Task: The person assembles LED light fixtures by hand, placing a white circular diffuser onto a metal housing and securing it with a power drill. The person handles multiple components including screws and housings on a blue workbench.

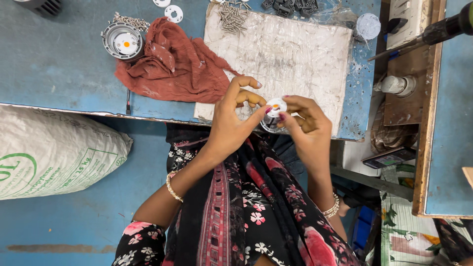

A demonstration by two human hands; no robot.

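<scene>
My left hand [235, 114] and my right hand [304, 119] meet over the near edge of a worn white board [290, 54]. Between their fingertips they hold a small round lamp housing with a white disc [274, 109] on top, which has a small orange spot at its centre. Both thumbs and forefingers pinch the disc's rim. The lower part of the housing is hidden behind my fingers.
A second round metal housing [122, 41] sits at the back left beside a rust-red cloth [175, 66]. Several screws [232, 16] lie at the board's far edge, near black clips [290, 7]. A white sack [54, 152] lies left; a power screwdriver [433, 32] hangs right.
</scene>
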